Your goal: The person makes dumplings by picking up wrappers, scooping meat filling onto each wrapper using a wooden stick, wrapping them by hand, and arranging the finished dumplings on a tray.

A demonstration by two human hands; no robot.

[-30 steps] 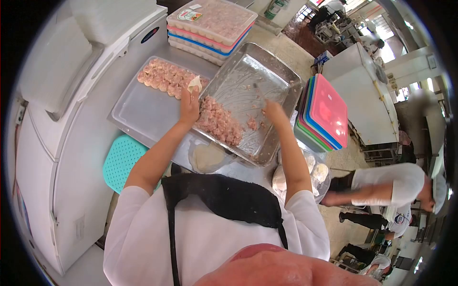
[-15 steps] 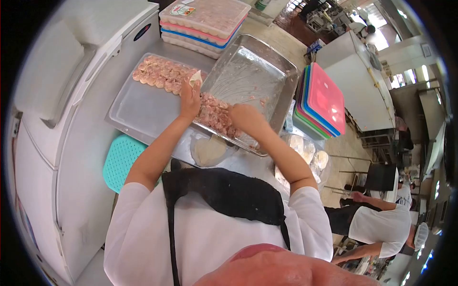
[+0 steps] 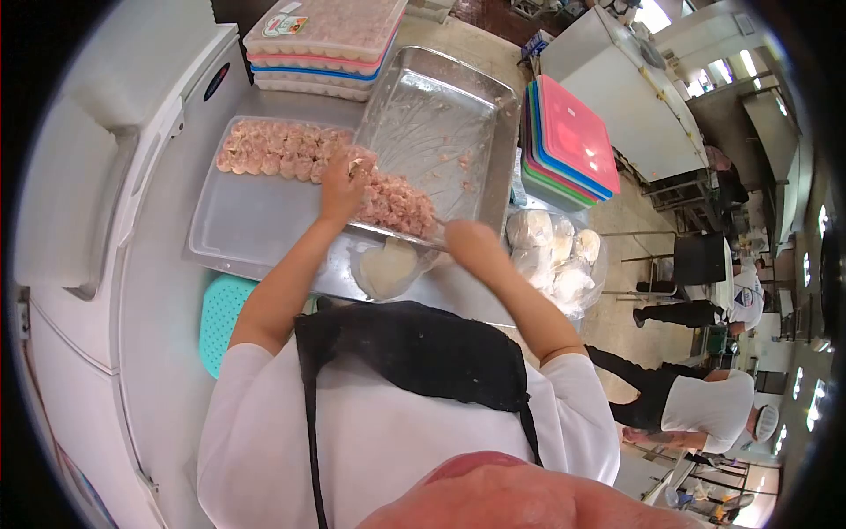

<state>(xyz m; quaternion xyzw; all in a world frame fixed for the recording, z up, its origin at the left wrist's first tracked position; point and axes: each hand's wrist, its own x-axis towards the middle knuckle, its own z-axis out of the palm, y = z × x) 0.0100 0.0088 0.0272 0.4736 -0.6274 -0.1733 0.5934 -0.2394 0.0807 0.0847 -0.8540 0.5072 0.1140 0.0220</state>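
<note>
Imo we want small, even scoops: our R hand [image 3: 476,249] grips a thin, blurry tool [image 3: 440,232] by the minced meat [image 3: 397,206] along the pan [image 3: 502,163]'s near edge, L hand [image 3: 338,189] curled at its left edge, grip unclear tbh.

- A plain white shirt [image 3: 379,458] with short, loose sleeves that end above the elbows.
- A black cloth apron [image 3: 414,348] over the chest, its upper part creased and bunched, with a few small pale specks.
- A narrow black strap [image 3: 315,441] down the left side of the shirt, and a black strap [image 3: 531,430] at the apron's right corner.
- Bare forearms; left hand [image 3: 339,187] and right hand [image 3: 476,245] bare, the right blurred.
</note>
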